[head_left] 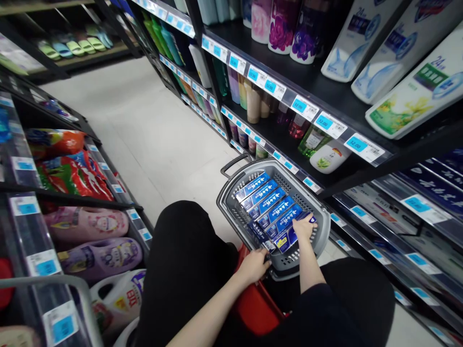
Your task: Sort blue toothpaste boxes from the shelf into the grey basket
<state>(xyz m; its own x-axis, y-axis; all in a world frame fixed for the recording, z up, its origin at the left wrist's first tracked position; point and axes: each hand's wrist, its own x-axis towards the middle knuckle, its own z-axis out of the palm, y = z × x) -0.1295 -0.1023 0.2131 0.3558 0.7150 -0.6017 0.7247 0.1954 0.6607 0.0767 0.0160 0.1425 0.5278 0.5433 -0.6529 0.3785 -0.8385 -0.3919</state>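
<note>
A grey shopping basket [323, 231] sits in front of my knees, with several blue toothpaste boxes [266, 197] lying side by side inside it. My right hand [305, 229] reaches into the basket, its fingers closed over the end of the nearest toothpaste box [285, 239] in the row. At the basket's near left rim is my left hand [255, 265], fingers curled over the edge. Its fingertips are close to the end of a darker toothpaste box [259, 235] lying crosswise to the row; whether they touch it I cannot tell.
Shelves of bottles [347, 43] with price tags rise on the right, above stacked boxes [430, 185]. On the left, shelves hold detergent bottles [101, 253] and red bags [72, 173]. A red object [255, 308] lies below the basket. Slippers [75, 47] stand on a far rack.
</note>
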